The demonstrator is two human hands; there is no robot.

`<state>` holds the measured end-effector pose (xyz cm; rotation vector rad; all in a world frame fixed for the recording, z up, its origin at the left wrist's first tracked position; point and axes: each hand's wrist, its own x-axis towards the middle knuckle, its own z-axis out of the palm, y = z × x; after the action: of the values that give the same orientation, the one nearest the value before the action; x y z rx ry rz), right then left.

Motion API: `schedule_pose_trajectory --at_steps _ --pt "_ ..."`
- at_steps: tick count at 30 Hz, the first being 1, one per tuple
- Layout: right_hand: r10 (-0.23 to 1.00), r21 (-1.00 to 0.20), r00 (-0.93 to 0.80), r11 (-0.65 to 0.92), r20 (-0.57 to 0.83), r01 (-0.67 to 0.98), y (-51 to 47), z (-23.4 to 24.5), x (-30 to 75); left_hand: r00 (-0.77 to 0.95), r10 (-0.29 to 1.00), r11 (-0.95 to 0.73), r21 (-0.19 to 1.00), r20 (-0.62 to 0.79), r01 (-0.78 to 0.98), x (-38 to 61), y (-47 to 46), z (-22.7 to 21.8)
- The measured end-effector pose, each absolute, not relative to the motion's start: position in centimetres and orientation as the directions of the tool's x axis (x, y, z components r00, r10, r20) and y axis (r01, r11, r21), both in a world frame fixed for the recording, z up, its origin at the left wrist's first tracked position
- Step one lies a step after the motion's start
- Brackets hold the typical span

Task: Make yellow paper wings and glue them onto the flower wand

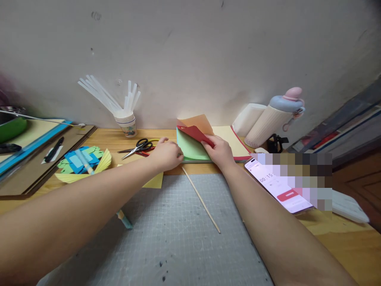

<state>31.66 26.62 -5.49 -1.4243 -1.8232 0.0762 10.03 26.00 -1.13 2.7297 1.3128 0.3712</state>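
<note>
Red sheet (195, 134) is pinched and raised off the green sheet (192, 150) by the right hand (219, 153). Left hand (166, 153) rests curled at the stack (230, 143) edge; grip unclear.

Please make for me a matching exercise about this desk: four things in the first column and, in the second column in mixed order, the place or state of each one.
Column one
1. scissors
2. wooden stick
3. paper cup
4. red sheet

Column two
A. lifted by the fingers of the right hand
B. holds translucent sticks
C. lies slantwise on the grey cutting mat
D. lies just left of the left hand

Pairs: 1-D, 2-C, 3-B, 4-A
</note>
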Motion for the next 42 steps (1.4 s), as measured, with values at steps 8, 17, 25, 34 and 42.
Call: schedule_pose_trajectory --at_steps 8,17,25,34,42 --pt "0.845 -0.502 -0.05 0.362 0.532 0.785 26.6 -5.5 31.7 0.595 0.765 -0.638 0.163 0.244 0.753 10.3 27.0 -1.5" --pt "0.862 -0.52 -0.079 0.373 0.501 0.768 26.6 -5.6 31.7 0.482 0.828 -0.552 0.264 0.287 0.791 10.0 26.7 -2.3" --pt "0.861 -0.535 -0.058 0.365 0.506 0.762 26.7 -5.5 31.7 0.258 0.957 -0.286 0.579 0.131 0.764 10.4 27.9 -3.1" --pt "0.859 -0.54 -0.048 0.363 0.509 0.76 26.7 -5.3 31.7 0.281 0.959 -0.123 0.858 -0.025 0.498 11.6 29.1 -2.7" --pt "0.861 -0.542 -0.042 0.357 0.507 0.761 26.8 -5.4 31.8 0.291 0.951 -0.063 0.862 -0.1 0.503 11.2 29.3 -2.1"
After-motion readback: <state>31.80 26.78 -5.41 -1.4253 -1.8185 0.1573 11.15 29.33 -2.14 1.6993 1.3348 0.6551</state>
